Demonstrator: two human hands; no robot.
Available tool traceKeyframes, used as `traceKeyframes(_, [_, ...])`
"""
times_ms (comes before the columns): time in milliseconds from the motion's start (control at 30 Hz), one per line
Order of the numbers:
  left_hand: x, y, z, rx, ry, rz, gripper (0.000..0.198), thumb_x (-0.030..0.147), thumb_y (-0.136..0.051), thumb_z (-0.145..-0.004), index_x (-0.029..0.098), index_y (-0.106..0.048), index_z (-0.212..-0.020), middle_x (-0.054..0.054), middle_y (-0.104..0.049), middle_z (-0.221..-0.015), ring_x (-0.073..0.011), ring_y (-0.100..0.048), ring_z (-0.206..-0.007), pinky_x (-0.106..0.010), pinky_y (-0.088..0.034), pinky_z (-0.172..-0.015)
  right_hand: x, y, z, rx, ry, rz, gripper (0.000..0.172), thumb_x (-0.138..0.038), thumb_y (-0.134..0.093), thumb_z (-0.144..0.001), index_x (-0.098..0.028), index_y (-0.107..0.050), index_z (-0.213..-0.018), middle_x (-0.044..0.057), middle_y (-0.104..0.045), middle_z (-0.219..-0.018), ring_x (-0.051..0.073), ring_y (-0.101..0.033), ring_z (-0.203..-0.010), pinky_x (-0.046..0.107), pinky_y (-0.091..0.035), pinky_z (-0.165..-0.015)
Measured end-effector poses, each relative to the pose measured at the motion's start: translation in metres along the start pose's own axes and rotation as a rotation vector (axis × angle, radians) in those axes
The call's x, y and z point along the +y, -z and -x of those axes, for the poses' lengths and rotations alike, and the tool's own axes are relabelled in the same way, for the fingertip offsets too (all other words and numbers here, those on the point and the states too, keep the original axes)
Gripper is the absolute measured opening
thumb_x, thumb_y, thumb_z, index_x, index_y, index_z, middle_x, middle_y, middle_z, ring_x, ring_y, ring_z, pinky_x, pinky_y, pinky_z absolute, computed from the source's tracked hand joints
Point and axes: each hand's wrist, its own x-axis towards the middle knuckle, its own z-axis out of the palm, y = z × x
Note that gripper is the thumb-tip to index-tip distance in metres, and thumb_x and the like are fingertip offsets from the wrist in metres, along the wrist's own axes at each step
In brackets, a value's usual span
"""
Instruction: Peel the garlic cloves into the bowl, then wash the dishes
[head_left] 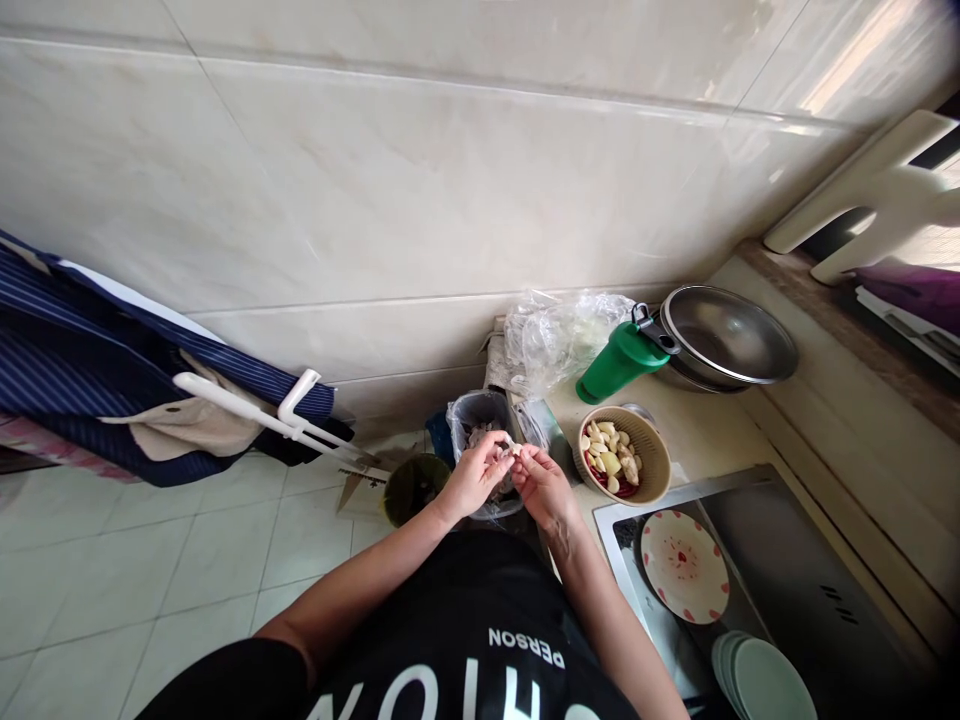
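Observation:
My left hand [475, 473] and my right hand [541, 482] meet over a small bin lined with a plastic bag [472, 412]. Both hands pinch a small pale garlic clove [511, 447] between their fingertips. Peelings lie in the bin below. To the right, on the counter, stands a tan bowl [657, 462] holding several peeled garlic cloves [609, 447] and some red pieces.
A green bottle [621, 362] lies beside a steel bowl [726, 335] and a crumpled clear bag [555, 335]. The sink [795, 570] holds a patterned plate [684, 565] and stacked pale plates [763, 680]. A dark green pot [409, 485] stands on the floor; striped cloth [90, 340] hangs left.

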Motion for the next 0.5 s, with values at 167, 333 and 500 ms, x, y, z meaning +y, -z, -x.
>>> traceKeyframes(167, [0.000, -0.002, -0.004, 0.022, -0.017, 0.075, 0.028, 0.039, -0.054, -0.082, 0.017, -0.062, -0.099, -0.007, -0.065, -0.095, -0.0173, -0.060, -0.083, -0.024, -0.046, -0.070, 0.006, 0.003, 0.000, -0.016, 0.029, 0.233, 0.023, -0.036, -0.066, -0.074, -0.015, -0.061, -0.082, -0.001, -0.056, -0.069, 0.007, -0.049, -0.057, 0.019, -0.040, -0.053])
traceKeyframes(333, [-0.013, 0.002, -0.006, 0.095, 0.198, 0.358, 0.026, 0.045, -0.055, -0.080, 0.020, -0.049, -0.083, 0.005, -0.050, -0.059, -0.0059, -0.043, -0.046, -0.014, -0.025, -0.039, -0.018, 0.017, 0.021, 0.293, 0.396, 1.375, 0.023, -0.029, -0.051, -0.084, -0.015, -0.059, -0.100, 0.009, -0.058, -0.095, 0.016, -0.056, -0.074, 0.029, -0.046, -0.068])
traceKeyframes(500, [-0.028, 0.006, -0.007, 0.123, 0.317, 0.522, 0.034, 0.045, -0.064, -0.073, 0.019, -0.043, -0.076, 0.005, -0.048, -0.059, -0.0033, -0.038, -0.043, -0.013, -0.015, -0.036, -0.015, 0.031, 0.047, 0.488, 0.268, 2.242, 0.026, -0.014, -0.049, -0.080, -0.016, -0.056, -0.104, 0.011, -0.055, -0.094, 0.023, -0.056, -0.082, 0.032, -0.046, -0.066])
